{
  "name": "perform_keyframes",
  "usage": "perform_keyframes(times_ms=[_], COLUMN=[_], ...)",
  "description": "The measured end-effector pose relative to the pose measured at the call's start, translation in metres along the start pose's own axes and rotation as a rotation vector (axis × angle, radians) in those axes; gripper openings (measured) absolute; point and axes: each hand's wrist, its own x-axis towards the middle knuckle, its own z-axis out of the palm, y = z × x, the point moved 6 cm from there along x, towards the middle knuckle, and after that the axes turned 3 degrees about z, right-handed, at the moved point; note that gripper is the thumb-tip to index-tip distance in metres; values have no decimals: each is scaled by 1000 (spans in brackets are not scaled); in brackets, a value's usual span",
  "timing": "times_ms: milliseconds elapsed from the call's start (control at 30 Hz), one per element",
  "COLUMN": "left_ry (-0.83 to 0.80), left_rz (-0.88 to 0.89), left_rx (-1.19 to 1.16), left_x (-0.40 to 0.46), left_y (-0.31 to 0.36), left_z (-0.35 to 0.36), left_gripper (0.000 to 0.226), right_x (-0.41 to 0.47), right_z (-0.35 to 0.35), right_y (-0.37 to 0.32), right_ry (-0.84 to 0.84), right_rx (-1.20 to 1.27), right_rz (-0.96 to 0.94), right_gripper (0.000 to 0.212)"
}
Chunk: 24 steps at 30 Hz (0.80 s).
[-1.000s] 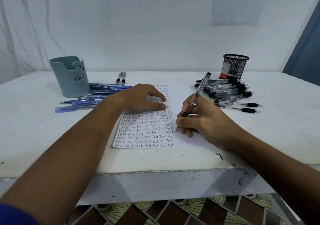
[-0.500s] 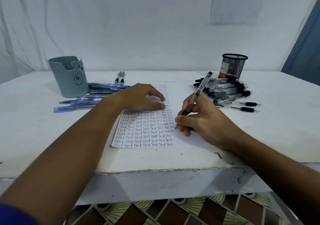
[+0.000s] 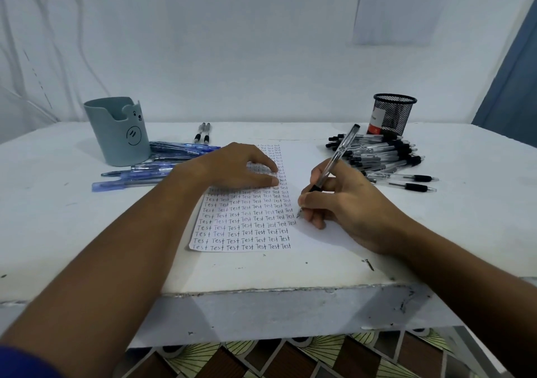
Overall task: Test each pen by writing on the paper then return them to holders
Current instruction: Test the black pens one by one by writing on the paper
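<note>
Writing step: right hand [image 3: 343, 203] is pinching a clear black-ink pen [image 3: 334, 159], tip touching the paper [image 3: 293, 156] mid-table beside the "Test" rows. Left hand [image 3: 232, 168] is pressing the sheet flat, fingers relaxed. Next, likely: dropping it into the far-right mesh holder [image 3: 392, 116].

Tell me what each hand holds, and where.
The right hand pinches a clear pen at its black lower section near the tip. The left hand holds nothing, resting on the paper.
</note>
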Motion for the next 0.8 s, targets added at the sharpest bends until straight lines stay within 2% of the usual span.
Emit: perform_keyframes(times_ms=[67,167,300,367,467,567,700,800], left_ry=[39,185,325,336,324,307,302,296], left_rz=[-12,-11,-21,-36,-32,-18,-5,14], left_rx=[-16,8,40,33,46,53,-7,-5], left_x=[0,-1,-3,-3,-2,0,2,5], left_y=[-2,-3,-2,-4,-2,2,4,5], left_z=[-3,-12,-21,-23,-23,-24,-20,-16], left_gripper=[31,23,17,16,17,18,22,27], right_x=[7,25,60,74,84,88,91,91], right_z=[-2,-3,-17,-23,-29,-37,-43,-48], right_y=[-1,-14,-24,-20,-13,-9,-7,-5], right_ry=[3,15,136,183,240,284,281,298], right_rx=[82,117,128,116,134,179,270,326], right_rz=[52,69,76,73,27,-23,-12,-26], right_gripper=[27,13,25,23,6,24,10,21])
